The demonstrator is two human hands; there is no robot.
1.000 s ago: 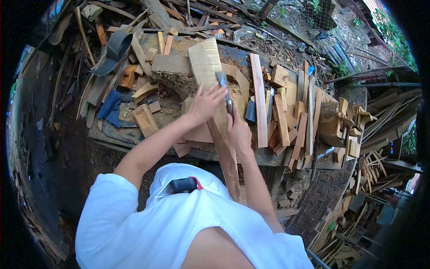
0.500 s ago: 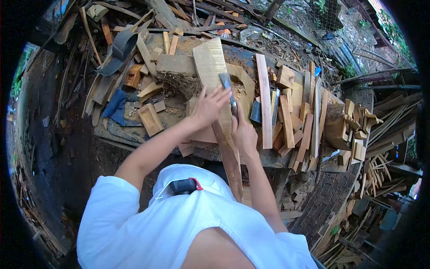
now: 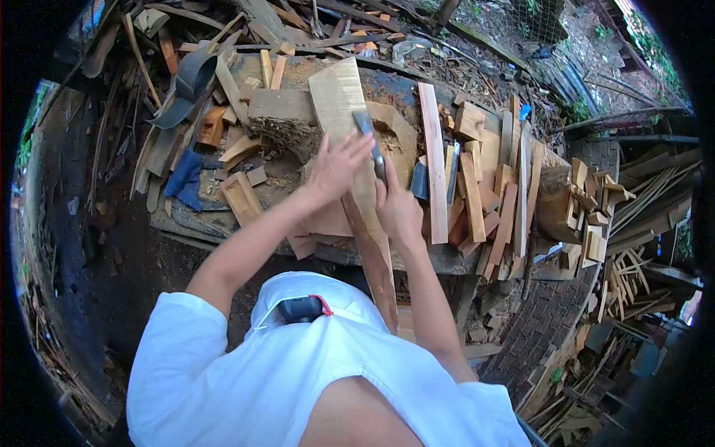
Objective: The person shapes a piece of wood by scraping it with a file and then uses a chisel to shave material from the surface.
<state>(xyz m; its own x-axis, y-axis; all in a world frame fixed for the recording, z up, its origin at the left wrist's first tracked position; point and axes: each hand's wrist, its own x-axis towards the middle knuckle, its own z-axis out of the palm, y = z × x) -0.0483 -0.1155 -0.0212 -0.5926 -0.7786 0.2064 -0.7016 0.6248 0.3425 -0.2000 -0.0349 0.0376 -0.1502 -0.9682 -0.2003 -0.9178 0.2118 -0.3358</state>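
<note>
A long pale board, broad at its far end and narrowing toward my body, lies across the cluttered bench. My right hand is wrapped round the handle of a chisel. Its flat metal blade points away from me over the board's right edge. My left hand lies over the board with fingers outstretched, the fingertips right at the chisel's blade. Beneath the board is a rough, hollowed wooden block.
Several wood strips and offcuts lie on the bench to the right. A recessed wood piece, blue cloth and curled dark strip are at left. Scrap wood is heaped behind.
Both hands and the chisel have shifted slightly forward along the board. The whole view has drifted a little as well.
</note>
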